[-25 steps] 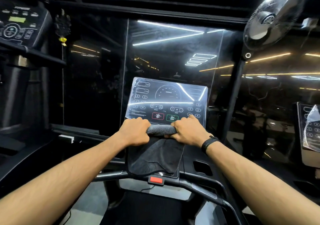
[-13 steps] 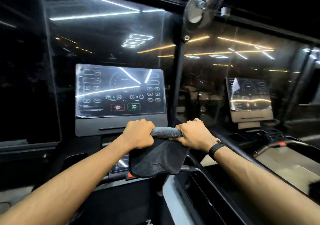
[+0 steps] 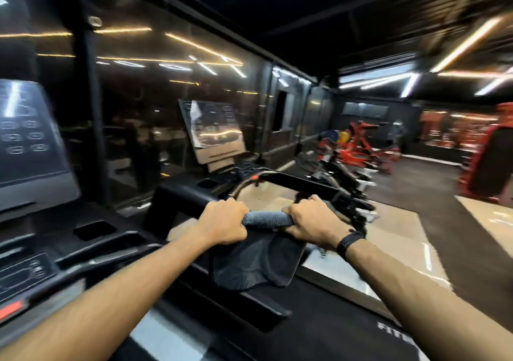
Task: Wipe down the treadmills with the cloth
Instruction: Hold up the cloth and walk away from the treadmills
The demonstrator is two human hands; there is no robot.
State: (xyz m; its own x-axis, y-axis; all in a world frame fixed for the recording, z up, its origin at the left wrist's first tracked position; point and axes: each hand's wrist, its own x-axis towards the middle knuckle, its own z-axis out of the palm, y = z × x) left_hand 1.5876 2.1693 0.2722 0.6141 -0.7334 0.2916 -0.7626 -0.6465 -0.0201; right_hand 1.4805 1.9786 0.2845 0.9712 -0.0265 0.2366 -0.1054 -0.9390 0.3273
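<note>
Hands: left hand point(image 3: 222, 226) and right hand point(image 3: 313, 223) clenched on rolled grey cloth point(image 3: 266, 219), mid-air, touching nothing | far treadmill console point(image 3: 213, 127) unwiped, judged | progress: between 2 machines

Dark gym interior, blurred. Black ceiling point(image 3: 291, 8) lined with warm and white light strips point(image 3: 466, 44). Glass wall point(image 3: 155, 105) at left, strips mirrored in it. Red exercise machines point(image 3: 358, 149) seen at back right. Pale glossy floor point(image 3: 402, 238) crossed by dark mat strip point(image 3: 472, 249).

Red weight machines point(image 3: 358, 149) far right, ceiling light strips point(image 3: 466, 44) overhead.
</note>
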